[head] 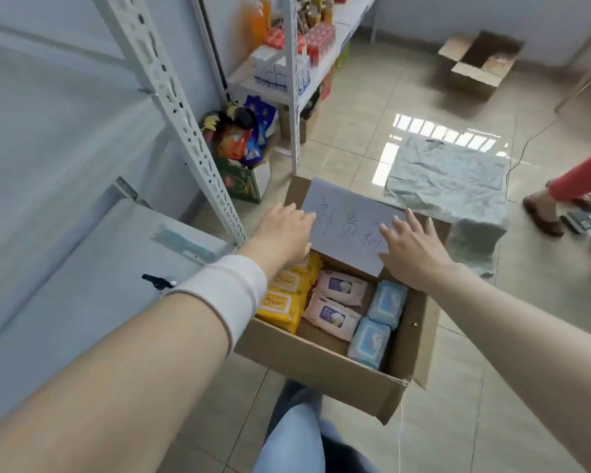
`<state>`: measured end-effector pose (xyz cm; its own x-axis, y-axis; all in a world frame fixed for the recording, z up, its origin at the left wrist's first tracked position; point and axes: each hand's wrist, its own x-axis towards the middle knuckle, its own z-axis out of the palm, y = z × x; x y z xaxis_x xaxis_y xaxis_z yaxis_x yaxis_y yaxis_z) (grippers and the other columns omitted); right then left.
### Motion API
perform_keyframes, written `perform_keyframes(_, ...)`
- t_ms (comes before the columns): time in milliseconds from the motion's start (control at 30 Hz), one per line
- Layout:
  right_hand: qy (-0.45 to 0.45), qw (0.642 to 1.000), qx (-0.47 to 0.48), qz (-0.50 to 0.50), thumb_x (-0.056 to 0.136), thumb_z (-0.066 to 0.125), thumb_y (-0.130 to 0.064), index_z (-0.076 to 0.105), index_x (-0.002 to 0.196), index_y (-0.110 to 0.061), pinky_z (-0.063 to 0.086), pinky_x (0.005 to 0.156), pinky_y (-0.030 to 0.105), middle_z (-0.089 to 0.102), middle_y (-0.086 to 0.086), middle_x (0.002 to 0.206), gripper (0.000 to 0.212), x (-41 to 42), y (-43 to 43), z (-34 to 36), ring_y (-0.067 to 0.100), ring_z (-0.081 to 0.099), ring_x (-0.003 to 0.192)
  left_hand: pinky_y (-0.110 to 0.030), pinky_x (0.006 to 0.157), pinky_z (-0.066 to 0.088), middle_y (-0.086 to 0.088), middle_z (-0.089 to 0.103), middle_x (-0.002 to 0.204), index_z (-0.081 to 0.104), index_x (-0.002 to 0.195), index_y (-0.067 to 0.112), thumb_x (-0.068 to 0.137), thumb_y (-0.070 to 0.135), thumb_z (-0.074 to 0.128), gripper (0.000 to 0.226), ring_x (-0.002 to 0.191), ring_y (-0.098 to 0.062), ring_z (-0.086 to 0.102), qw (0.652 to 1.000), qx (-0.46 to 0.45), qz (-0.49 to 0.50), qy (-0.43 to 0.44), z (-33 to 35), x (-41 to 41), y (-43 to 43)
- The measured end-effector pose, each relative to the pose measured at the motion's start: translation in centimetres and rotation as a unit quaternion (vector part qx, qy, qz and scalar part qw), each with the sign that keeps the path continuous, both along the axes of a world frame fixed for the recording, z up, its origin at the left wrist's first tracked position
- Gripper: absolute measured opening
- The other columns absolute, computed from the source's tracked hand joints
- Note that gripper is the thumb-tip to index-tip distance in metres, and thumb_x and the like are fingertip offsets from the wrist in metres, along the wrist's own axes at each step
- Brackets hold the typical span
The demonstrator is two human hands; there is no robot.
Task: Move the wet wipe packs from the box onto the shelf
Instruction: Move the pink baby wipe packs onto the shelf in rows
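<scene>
an open cardboard box (325,363) sits on the tiled floor (365,138), just beside the front post of a white metal shelf (82,302). a white paper (350,230) with handwritten characters lies over the box's far part. both hands are above that far end with fingers spread and flat. the left hand (282,230) reaches to the left edge of the paper, over the yellow packs (284,298), and holds nothing. the right hand (411,247) lies palm down on the right part of the paper, also holding nothing. whether either palm presses the paper cannot be told. a white wristband (226,291) wraps the left forearm.

inside the box the wet wipe packs lie in three rows: yellow ones along the left wall, two pink packs (335,302) in the middle, and two blue packs (377,322) on the right. all are in the box; the near shelf board carries none.

farther along the shelf stand cartons and bottles (287,46), with a box of snacks (243,141) on the floor below. a grey cloth (447,179) lies on the floor beyond the box, and another open carton (475,63) stands near the far wall. a second person's foot (543,213) and red trouser leg show at the right edge.
</scene>
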<state>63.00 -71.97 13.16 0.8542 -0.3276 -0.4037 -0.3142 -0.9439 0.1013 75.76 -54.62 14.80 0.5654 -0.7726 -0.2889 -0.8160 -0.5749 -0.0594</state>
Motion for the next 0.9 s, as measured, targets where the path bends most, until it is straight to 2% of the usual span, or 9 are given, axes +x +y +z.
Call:
perform_keyframes(133,0.083,0.994,0.049,-0.046,0.098,0.033,-0.037,0.013,0.149,-0.014,0.009,0.116,0.051,0.012,0.011,0.157,0.06,-4.0,-2.1,-8.7,0.033,0.0,0.146,-0.039,0.114,0.018,-0.008,0.039,0.146,0.025,0.144,0.013,0.094,0.035,0.046,0.059,0.139,-0.024,0.027,0.994,0.037,-0.025,0.098,-9.4,-0.7,-4.2)
perform_keyframes(267,0.158,0.973,0.131,-0.107,0.096,0.035,-0.043,0.008,0.15,-0.013,0.008,0.117,0.045,0.01,0.01,0.158,0.066,-6.3,-2.0,-18.4,0.031,-0.001,0.146,-0.037,0.111,0.024,-0.008,0.044,0.141,0.03,0.142,0.013,0.092,0.035,0.048,0.057,0.135,-0.026,0.033,0.977,0.083,0.011,0.197,-19.7,-1.6,-6.5)
perform_keyframes(367,0.196,0.955,0.19,-0.113,0.095,0.036,-0.047,0.004,0.15,-0.01,0.008,0.118,0.04,0.01,0.013,0.157,0.073,-6.4,-1.4,-26.3,0.032,0.0,0.146,-0.037,0.111,0.024,-0.008,0.038,0.146,0.026,0.144,0.013,0.092,0.037,0.049,0.062,0.137,-0.026,0.03,0.962,0.125,0.04,0.239,-28.1,-1.4,-7.8)
perform_keyframes(467,0.192,0.944,0.237,-0.127,0.093,0.043,-0.046,0.0,0.149,-0.008,0.009,0.118,0.038,0.007,0.017,0.157,0.08,-5.1,-0.9,-34.5,0.032,0.002,0.146,-0.036,0.107,0.031,-0.012,0.033,0.148,0.021,0.145,0.011,0.09,0.032,0.052,0.066,0.133,-0.027,0.036,0.956,0.134,0.067,0.251,-36.9,-0.1,-9.7)
perform_keyframes(567,0.147,0.938,0.262,-0.173,0.091,0.049,-0.045,0.001,0.149,-0.011,0.013,0.117,0.038,0.005,0.014,0.157,0.084,-3.3,-0.7,-41.6,0.03,0.002,0.146,-0.036,0.112,0.024,-0.012,0.012,0.156,0.007,0.149,0.014,0.093,0.028,0.049,0.071,0.14,-0.029,0.023,0.955,0.128,0.095,0.251,-44.5,1.9,-11.9)
perform_keyframes(667,0.124,0.947,0.238,-0.175,0.088,0.052,-0.047,0.003,0.149,-0.01,0.013,0.116,0.037,0.005,0.014,0.156,0.086,-1.7,-0.7,-46.4,0.028,0.005,0.145,-0.036,0.109,0.027,-0.013,0.024,0.151,0.014,0.147,0.012,0.094,0.027,0.047,0.064,0.137,-0.03,0.028,0.965,0.124,0.059,0.222,-49.7,3.7,-13.3)
perform_keyframes(733,0.142,0.953,0.211,-0.162,0.088,0.052,-0.048,0.006,0.148,-0.007,0.017,0.114,0.039,0.013,0.016,0.154,0.086,-1.0,-0.7,-48.4,0.03,0.015,0.142,-0.036,0.108,0.027,-0.014,0.03,0.148,0.019,0.145,0.009,0.093,0.029,0.05,0.064,0.134,-0.03,0.031,0.974,0.12,0.021,0.19,-51.6,4.4,-13.8)
perform_keyframes(800,0.151,0.953,0.204,-0.168,0.087,0.054,-0.045,0.018,0.144,-0.007,0.024,0.108,0.038,0.027,0.017,0.146,0.077,-0.5,-0.8,-49.3,0.03,0.028,0.133,-0.035,0.102,0.035,-0.013,0.042,0.139,0.031,0.138,0.009,0.089,0.033,0.058,0.062,0.126,-0.03,0.041,0.976,0.117,0.025,0.184,-52.5,5.1,-14.2)
perform_keyframes(900,0.133,0.948,0.22,-0.189,0.083,0.061,-0.041,0.038,0.131,-0.009,0.029,0.1,0.033,0.043,0.013,0.134,0.062,-0.2,-0.8,-49.3,0.027,0.037,0.123,-0.033,0.089,0.042,-0.011,0.053,0.126,0.041,0.128,0.011,0.071,0.04,0.076,0.073,0.114,-0.031,0.051,0.965,0.141,0.04,0.22,-52.5,5.5,-14.8)
